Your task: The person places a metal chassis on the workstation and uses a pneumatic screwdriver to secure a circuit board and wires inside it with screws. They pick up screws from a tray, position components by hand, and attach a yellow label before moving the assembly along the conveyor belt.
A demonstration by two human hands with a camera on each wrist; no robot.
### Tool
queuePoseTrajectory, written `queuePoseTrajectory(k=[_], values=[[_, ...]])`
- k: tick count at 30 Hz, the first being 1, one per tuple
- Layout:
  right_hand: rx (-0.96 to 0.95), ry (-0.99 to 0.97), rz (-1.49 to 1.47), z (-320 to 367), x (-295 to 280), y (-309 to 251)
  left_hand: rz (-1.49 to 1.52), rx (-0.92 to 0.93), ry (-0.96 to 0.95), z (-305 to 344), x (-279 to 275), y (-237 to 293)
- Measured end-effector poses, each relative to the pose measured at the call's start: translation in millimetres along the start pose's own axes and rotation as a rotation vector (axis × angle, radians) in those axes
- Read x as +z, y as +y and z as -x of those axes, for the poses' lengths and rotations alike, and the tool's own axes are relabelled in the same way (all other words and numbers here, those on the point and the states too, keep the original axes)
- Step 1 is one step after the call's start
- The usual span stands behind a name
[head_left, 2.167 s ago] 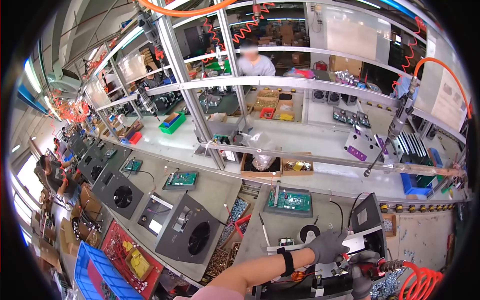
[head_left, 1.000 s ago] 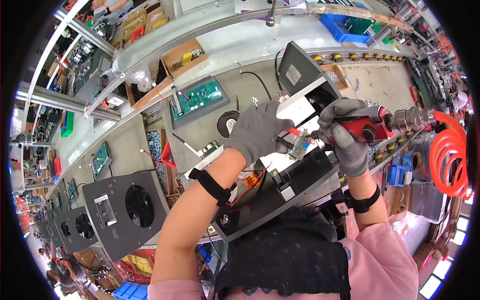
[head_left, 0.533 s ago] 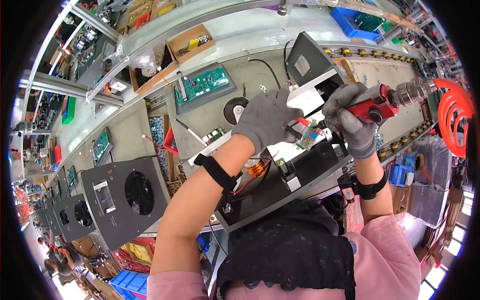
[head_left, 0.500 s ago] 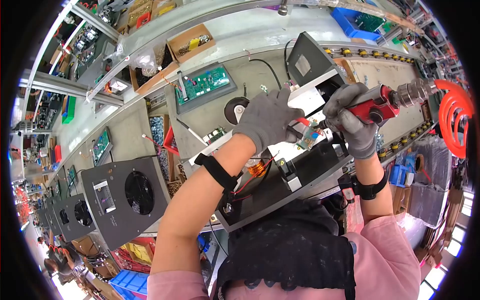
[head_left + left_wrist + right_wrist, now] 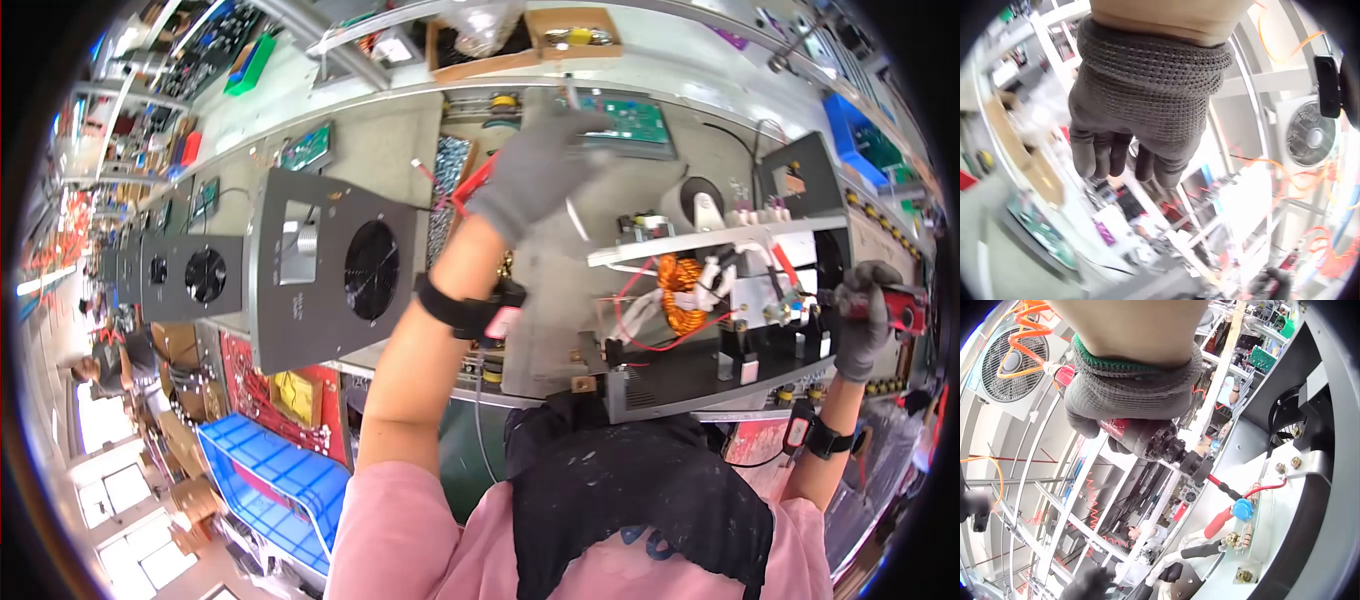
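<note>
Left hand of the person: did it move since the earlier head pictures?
Yes, the left hand has moved to the person's left, away from the open chassis it was over.

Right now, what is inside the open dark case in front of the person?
The case holds a copper coil, a red wire, a blue disc and, at one end, a black fan. Whatever sits beneath the coil is covered from view.
</note>
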State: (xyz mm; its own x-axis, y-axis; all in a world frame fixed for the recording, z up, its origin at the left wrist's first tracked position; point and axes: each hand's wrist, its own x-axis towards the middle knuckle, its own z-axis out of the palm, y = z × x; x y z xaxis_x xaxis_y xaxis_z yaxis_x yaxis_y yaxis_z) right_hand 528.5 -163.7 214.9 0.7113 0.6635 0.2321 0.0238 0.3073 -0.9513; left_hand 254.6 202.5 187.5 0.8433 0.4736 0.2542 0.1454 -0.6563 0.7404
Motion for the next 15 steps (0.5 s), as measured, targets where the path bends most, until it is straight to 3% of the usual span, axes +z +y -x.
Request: queuePoseTrajectory(k=[4,5,6,7,9,10,11,13,15], values=[[-0.070,0.198,0.203,3,-2,1,-0.290,-0.682,0.062,98,-14,-115],[-0.102,0.301,0.216,3,13,0,-0.203,-0.737,0.108,116,-8,-122],[-0.064,0.330,0.186,5,6,2,-0.204,-0.768,-0.024,126,3,-136],[-0.039,0.359,0.151,9,-8,4,-0.325,-0.633,-0.021,140,30,-168],[-0.031,0.486,0.196,18,-20,12,-0.430,-0.633,-0.381,125,54,-196],[-0.081,0.395,0.217,14,-15,13,-0.551,-0.492,-0.332,120,75,-221],[-0.116,0.306,0.256,14,-10,14,-0.647,-0.470,-0.391,106,75,-217],[-0.089,0.327,0.231,13,-6,18,-0.781,-0.545,-0.533,96,88,-236],[-0.028,0.334,0.214,14,-18,18,-0.564,-0.747,-0.545,78,67,-205]])
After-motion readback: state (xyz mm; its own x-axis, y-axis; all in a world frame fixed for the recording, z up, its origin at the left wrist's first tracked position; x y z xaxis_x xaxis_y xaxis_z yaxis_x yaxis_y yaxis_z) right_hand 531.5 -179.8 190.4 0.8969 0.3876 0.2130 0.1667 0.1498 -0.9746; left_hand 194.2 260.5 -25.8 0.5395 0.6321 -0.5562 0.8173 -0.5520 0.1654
